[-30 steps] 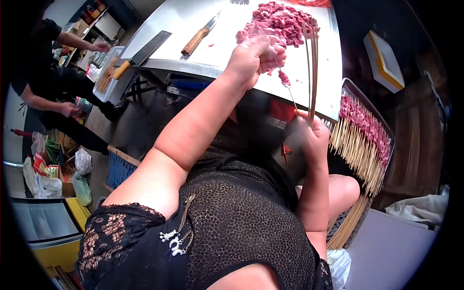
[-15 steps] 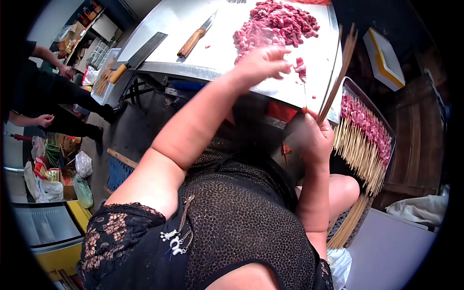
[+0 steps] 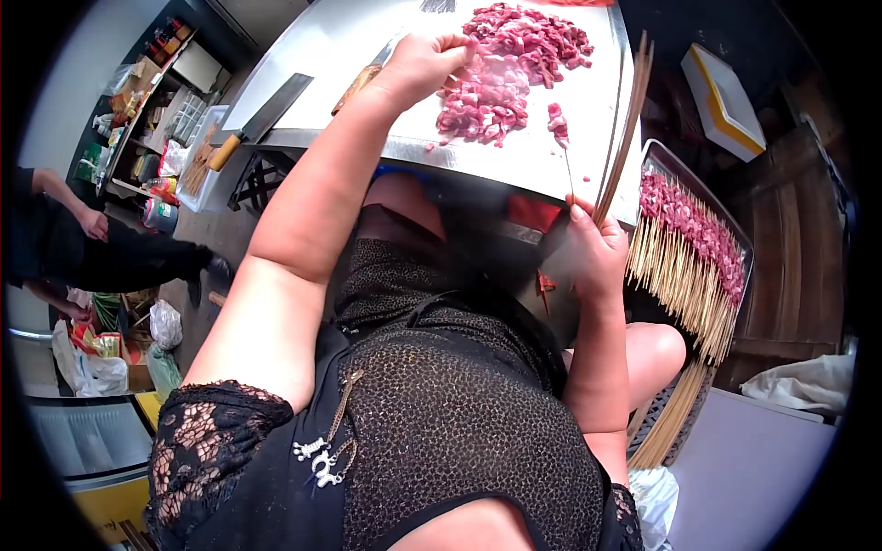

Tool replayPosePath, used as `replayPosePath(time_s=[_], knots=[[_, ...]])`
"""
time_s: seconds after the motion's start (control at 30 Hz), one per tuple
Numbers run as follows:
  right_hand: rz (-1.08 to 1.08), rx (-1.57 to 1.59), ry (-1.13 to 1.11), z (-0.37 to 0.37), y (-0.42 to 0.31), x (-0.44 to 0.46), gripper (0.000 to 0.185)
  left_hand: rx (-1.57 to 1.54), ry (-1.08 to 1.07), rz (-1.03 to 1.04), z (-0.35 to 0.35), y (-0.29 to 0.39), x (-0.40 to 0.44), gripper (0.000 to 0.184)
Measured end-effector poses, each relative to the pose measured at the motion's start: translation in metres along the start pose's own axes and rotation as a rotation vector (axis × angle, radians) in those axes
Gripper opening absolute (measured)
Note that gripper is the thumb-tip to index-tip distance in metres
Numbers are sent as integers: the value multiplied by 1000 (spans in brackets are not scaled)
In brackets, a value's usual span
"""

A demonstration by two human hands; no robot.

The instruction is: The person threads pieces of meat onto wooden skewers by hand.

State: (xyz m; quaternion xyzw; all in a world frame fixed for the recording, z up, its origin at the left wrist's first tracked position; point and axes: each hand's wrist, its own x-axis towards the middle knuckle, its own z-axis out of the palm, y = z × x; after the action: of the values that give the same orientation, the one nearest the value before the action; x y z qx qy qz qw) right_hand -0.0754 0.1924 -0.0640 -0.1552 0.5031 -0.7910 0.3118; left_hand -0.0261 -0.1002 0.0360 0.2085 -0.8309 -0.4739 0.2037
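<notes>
My left hand is at the left side of the raw meat pile, its fingers drawn together; what they pinch, if anything, is too small to tell. Flatter meat pieces lie just below on the white tabletop. At the table's front edge, my right hand is closed around several long wooden skewers pointing up. From the same hand's fingertips a thinner skewer rises, with a piece of meat at its upper end.
A cleaver and a partly hidden wooden-handled knife lie left on the table. Right of the table, a tray holds meat skewers; bare sticks sit below it. Another person is at the far left.
My left hand has moved away from the skewer tip, up and left to the meat. My right hand stays near the table edge with the skewers. The other person has shifted.
</notes>
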Motion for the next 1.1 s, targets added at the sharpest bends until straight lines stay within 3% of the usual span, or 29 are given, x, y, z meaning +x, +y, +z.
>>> replayPosePath(time_s=[0.1, 0.2, 0.37, 0.43, 0.53, 0.83, 1.1], knots=[[49, -50, -70, 4, 7, -4, 18, -702, -103, -122, 18, 0, -14, 24], [41, -175, -41, 11, 11, -6, 17, -935, -115, -182, 40, 2, -30, 28], [51, -132, -30, 7, 18, -7, 17, -1067, -74, -154, 51, 5, -40, 32], [55, -131, -31, 7, 18, -9, 17, -1051, 49, -175, 50, 9, -40, 25], [68, -170, -46, 6, 15, -11, 17, -1019, 74, -163, 49, 10, -39, 23], [136, -166, -54, 1, 0, -14, 16, -995, -6, -203, 50, 10, -47, 24], [6, -199, -57, 0, 17, -8, 16, -1096, -100, -207, 53, 1, -51, 24]])
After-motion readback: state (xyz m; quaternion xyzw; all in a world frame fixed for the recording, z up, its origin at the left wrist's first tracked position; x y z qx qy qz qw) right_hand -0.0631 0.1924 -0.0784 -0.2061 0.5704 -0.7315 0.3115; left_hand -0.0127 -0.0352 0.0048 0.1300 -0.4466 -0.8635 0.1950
